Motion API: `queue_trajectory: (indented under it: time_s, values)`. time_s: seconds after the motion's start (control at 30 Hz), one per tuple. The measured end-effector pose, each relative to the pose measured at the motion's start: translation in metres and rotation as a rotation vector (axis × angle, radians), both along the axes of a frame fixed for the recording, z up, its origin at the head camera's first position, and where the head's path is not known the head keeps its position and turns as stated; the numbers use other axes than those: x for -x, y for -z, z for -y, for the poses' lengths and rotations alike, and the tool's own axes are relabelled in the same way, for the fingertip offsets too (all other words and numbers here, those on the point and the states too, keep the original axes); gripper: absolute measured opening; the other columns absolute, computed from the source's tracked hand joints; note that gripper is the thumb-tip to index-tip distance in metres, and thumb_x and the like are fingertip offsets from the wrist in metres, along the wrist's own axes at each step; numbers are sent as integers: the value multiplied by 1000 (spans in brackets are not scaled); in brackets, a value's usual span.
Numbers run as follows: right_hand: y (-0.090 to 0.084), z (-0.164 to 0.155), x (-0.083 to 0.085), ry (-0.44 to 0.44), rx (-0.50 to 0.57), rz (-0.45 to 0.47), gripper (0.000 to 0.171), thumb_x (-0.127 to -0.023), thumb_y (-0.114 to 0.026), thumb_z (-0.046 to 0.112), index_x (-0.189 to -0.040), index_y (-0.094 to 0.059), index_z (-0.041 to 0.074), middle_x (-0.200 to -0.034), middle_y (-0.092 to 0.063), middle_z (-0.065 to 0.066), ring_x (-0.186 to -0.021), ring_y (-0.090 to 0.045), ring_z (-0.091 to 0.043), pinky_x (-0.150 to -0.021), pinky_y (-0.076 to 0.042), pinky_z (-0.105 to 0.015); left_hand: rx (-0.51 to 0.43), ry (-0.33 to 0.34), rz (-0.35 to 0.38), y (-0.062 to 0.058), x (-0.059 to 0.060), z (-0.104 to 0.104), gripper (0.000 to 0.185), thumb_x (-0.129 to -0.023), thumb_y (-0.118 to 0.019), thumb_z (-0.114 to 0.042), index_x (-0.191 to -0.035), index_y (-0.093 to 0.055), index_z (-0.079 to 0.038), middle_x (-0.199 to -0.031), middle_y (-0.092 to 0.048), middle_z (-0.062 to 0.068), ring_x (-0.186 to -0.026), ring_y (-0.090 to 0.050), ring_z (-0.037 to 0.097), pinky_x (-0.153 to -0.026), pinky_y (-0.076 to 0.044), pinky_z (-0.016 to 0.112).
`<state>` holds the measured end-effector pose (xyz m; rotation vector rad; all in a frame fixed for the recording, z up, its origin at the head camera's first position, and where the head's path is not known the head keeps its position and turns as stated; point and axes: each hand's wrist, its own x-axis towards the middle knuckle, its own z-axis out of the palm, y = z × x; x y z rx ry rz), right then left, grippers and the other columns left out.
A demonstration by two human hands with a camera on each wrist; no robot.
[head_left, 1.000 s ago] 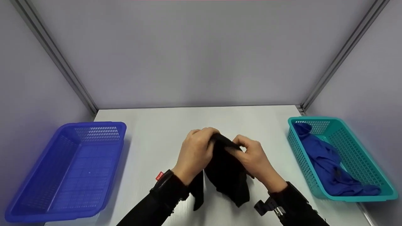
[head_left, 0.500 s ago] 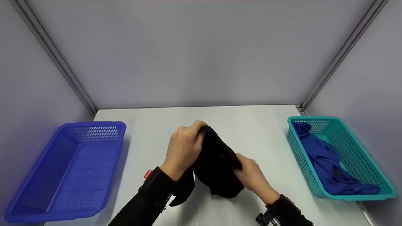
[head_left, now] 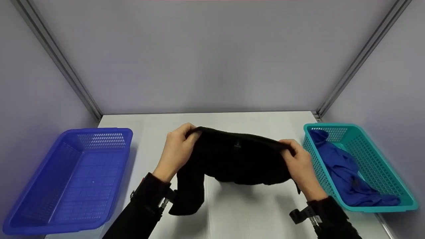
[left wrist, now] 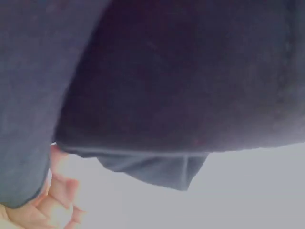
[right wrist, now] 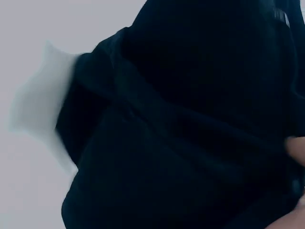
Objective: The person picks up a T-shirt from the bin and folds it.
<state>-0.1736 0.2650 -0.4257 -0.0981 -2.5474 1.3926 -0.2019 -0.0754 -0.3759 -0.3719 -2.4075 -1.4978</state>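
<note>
Black garment (head_left: 239,159) stretched above white table (head_left: 252,122), grey walls (head_left: 206,56).

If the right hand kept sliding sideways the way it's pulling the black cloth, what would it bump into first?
Probably the teal basket. The right hand grips the black cloth close beside the basket's near wall, with only bare white table between them, though depth is hard to judge.
</note>
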Motion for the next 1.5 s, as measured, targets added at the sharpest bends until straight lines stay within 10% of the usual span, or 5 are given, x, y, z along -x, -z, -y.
queue_trajectory:
  time_s: [0.3,0.57,0.83,1.0,1.5]
  values:
    - [-36,-13,0,-129,70,-170,15,-102,-64,12,-116,-63,6,-85,-66,-2,-74,-60,-13,-65,-49,-24,-113,20,201,-8,9,19,10,-96,-71,-13,-88,-73,-7,-83,-69,0,-78,-59,16,-76,-48,31]
    - [-49,-18,1,-240,-434,-493,29,-83,-81,-2,-108,-70,6,-90,-69,-2,-78,-57,-8,-72,-42,-17,-140,131,286,-24,8,38,21,-94,-75,-29,-86,-73,-10,-78,-65,-4,-73,-55,14,-68,-47,28]
    - [-53,-23,1,-163,-537,-509,32,-81,-64,-20,-100,-74,4,-92,-69,-7,-81,-65,-21,-74,-45,-25,210,357,306,-30,3,58,21,-80,-87,-36,-96,-79,-26,-82,-69,-4,-78,-62,14,-74,-52,33]
    - [-62,-29,-5,21,-248,-214,24,-100,-53,3,-113,-73,8,-105,-73,-11,-87,-66,-22,-72,-47,-21,384,343,194,-29,3,63,8,-88,-80,-24,-91,-80,-17,-82,-72,-6,-78,-63,12,-77,-52,34]
    - [-74,-36,-8,-681,1398,-3,32,-112,-34,16,-131,-53,-1,-123,-57,-14,-112,-62,-27,-94,-54,-36,-676,281,362,-56,-13,47,11,-106,-56,-17,-109,-59,-7,-98,-62,5,-75,-63,16,-62,-53,28]
